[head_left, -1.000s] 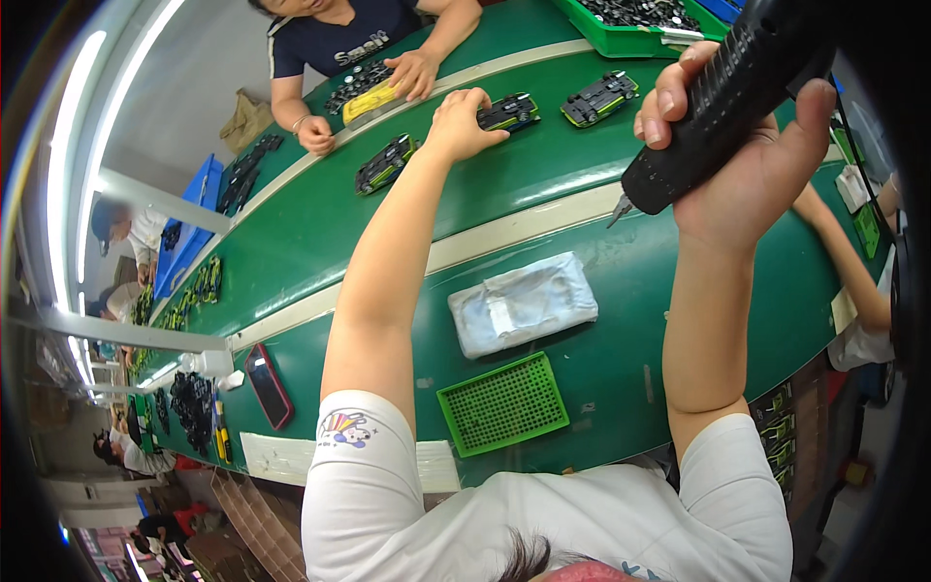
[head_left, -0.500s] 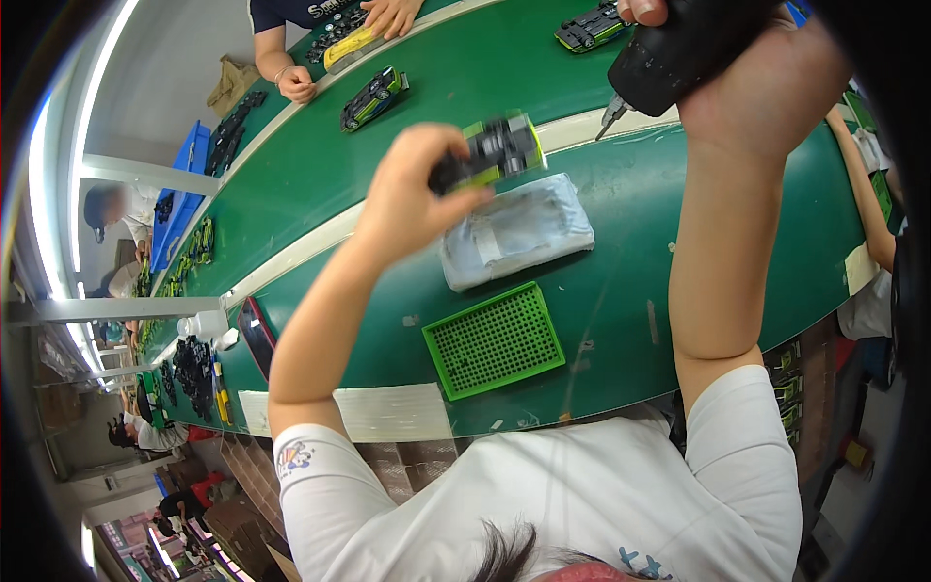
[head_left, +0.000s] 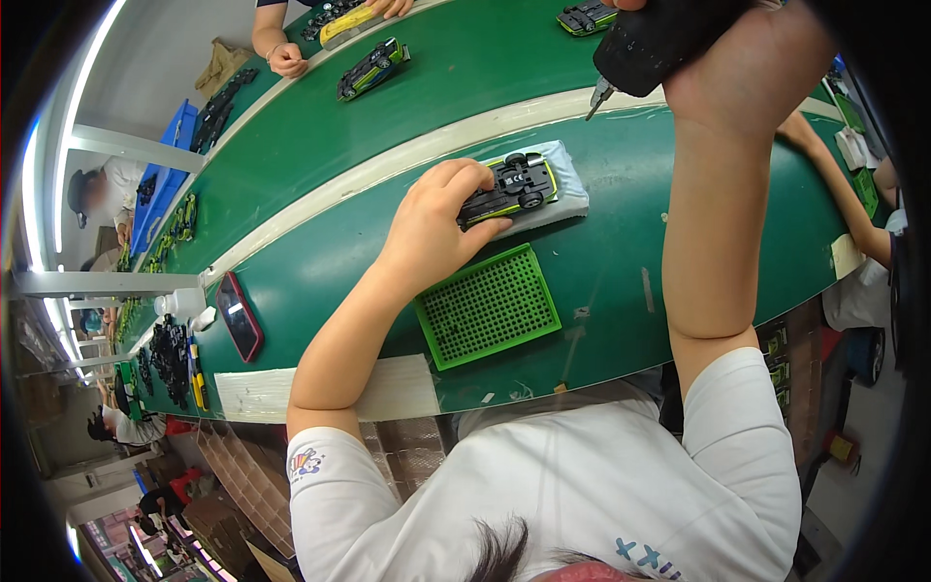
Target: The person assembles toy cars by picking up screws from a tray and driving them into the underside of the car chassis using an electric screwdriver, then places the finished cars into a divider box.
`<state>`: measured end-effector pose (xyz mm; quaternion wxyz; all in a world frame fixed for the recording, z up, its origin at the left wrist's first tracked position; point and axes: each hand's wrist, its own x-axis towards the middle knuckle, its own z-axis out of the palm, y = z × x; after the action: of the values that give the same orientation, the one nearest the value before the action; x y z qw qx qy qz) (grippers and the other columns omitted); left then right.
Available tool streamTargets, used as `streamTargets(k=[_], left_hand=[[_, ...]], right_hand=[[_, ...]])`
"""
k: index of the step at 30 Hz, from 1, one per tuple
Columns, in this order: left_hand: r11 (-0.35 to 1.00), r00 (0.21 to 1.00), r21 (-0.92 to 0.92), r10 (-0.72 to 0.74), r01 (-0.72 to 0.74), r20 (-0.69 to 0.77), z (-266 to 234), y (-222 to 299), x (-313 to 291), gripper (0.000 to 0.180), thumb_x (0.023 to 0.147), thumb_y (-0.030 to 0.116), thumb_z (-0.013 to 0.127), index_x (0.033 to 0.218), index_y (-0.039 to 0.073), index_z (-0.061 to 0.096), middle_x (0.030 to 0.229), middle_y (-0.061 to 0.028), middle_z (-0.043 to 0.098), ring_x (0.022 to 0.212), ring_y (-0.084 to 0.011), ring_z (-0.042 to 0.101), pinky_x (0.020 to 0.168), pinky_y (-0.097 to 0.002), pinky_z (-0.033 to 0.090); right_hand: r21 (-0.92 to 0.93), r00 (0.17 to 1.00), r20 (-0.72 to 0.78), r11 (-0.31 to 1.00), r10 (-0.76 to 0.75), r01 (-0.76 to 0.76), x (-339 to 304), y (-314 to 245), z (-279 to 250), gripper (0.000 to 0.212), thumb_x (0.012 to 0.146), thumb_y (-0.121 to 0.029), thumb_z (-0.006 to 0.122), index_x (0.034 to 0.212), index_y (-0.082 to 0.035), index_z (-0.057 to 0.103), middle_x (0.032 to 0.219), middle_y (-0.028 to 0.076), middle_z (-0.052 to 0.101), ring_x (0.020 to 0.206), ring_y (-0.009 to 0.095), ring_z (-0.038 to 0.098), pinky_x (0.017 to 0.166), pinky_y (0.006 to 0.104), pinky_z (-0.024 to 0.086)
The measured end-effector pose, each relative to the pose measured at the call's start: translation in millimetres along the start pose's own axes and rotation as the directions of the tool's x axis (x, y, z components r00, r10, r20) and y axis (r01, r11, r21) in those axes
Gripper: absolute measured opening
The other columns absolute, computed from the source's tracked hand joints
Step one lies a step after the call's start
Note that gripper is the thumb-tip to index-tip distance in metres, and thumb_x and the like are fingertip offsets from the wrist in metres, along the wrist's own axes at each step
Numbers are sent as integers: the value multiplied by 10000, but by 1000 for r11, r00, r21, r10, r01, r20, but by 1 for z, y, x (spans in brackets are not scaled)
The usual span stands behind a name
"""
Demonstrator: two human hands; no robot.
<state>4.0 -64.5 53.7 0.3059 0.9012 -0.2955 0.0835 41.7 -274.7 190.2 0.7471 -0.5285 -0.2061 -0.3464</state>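
"Black and lime-green, that toy car (head_left: 527,184): where was it in the head view?"

"Wheels up, over the pale-blue wrapped block (head_left: 574,189). Thumb and fingers of the left hand (head_left: 436,215) pinched its left end."

"Did its weight rest on the block?"

"I couldn't tell for certain."

"And the right hand (head_left: 742,82)?"

"Curled round a black electric screwdriver (head_left: 655,47) at the upper edge, where part of the grip was cut off. The bit (head_left: 599,99) pointed down and leftward, apart from the car."

"What lay around them?"

"A green perforated tray (head_left: 490,306) sat just on the wearer's side of the block, on the green worktable (head_left: 621,272). A red-edged phone (head_left: 239,318) lay well to the left."

"Anything farther off?"

"Past the pale strip (head_left: 504,121) were a second car (head_left: 373,70), near a co-worker's hand (head_left: 288,60), and a third car (head_left: 585,16) farther right."
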Motion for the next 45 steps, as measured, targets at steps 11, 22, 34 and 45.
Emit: streamTargets(k=[11,22,34,45], left_hand=[[990,983,-19,137,-140,-119,9,-22,-5,324,753,190,774,982,21,618,1069,-134,638,1026,-331,602,888,-387,480],[987,963,2,158,-162,-217,18,-29,-12,298,755,201,754,976,51,622,1035,-94,647,984,-302,604,844,-384,489],[978,945,-8,201,-210,-258,21,-31,-10,285,747,179,745,965,54,610,978,-90,643,921,-306,606,795,-382,491],[979,951,-21,190,-201,-243,21,-33,-11,300,740,187,746,976,53,617,1017,-111,645,961,-324,601,820,-386,493]], right_hand=[[153,802,583,952,131,-267,-69,3,-24,981,674,-925,372,1049,-31,516,763,76,546,599,163,537,601,303,442],[218,777,598,892,198,-395,-141,44,-23,1084,601,-985,361,1081,-22,489,792,107,563,616,191,559,602,329,471],[192,786,584,907,202,-376,-148,51,-21,1039,641,-966,350,1055,-24,495,765,117,572,602,200,564,594,333,478],[185,756,631,912,176,-367,-151,51,-20,1077,593,-983,375,1063,-19,473,792,116,586,636,206,586,616,335,491]])
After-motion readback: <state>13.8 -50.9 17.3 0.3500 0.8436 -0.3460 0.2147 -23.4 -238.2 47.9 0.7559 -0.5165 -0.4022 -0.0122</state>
